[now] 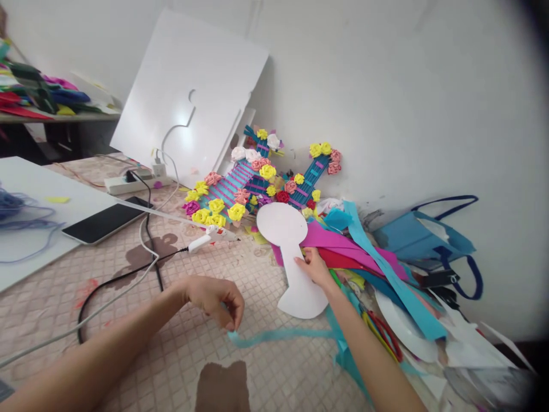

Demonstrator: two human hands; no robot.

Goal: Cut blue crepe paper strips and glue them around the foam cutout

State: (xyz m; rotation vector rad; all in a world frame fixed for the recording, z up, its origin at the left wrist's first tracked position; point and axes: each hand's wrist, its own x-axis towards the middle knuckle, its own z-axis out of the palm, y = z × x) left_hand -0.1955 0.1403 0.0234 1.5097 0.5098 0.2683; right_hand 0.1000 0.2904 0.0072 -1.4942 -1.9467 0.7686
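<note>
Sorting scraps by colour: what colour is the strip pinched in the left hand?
Turquoise blue: the strip pinched by the left hand shows best in the head view.

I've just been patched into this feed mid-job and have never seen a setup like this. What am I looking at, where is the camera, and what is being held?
There is no machine here. These are a person's two bare hands, filmed by one camera worn on their head, looking forward and down. The left hand pinches a thin turquoise paper strip. The right hand rests on a white keyhole-shaped card cutout. On the beige checked surface lie a white glue gun, a black smartphone, blue woven pieces trimmed with paper flowers and a heap of coloured paper sheets.
</note>
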